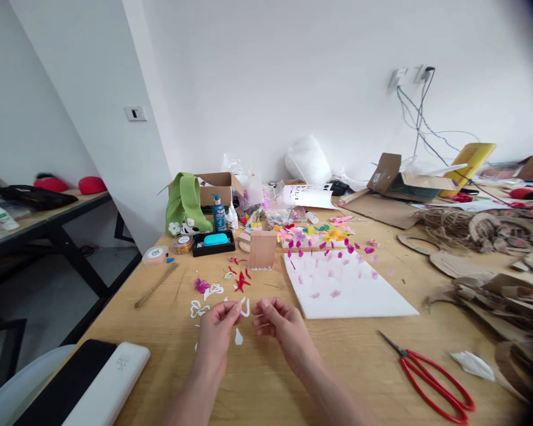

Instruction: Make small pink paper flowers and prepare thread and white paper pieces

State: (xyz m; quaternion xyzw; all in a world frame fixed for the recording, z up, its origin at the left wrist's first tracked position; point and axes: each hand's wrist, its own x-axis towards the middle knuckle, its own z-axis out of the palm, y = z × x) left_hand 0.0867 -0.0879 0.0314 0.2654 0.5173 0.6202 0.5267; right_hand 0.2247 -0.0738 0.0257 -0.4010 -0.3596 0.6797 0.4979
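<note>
Over the wooden table, my left hand has its thumb and index finger pressed together; what they hold, if anything, is too small to tell. Just to its right is my right hand, fingers curled and thumb against the index finger, its contents also unclear. The hands are a short gap apart. A curved white cutout shows between them, and a white petal-shaped piece lies just below. More white cutouts lie left of my left hand, near a purple tuft and red pieces.
A white foam board with pink and purple petals stands right of a small wooden block. Red-handled scissors lie at the right front. A black and white device is at the left front. Behind are a green bag and blue bottle.
</note>
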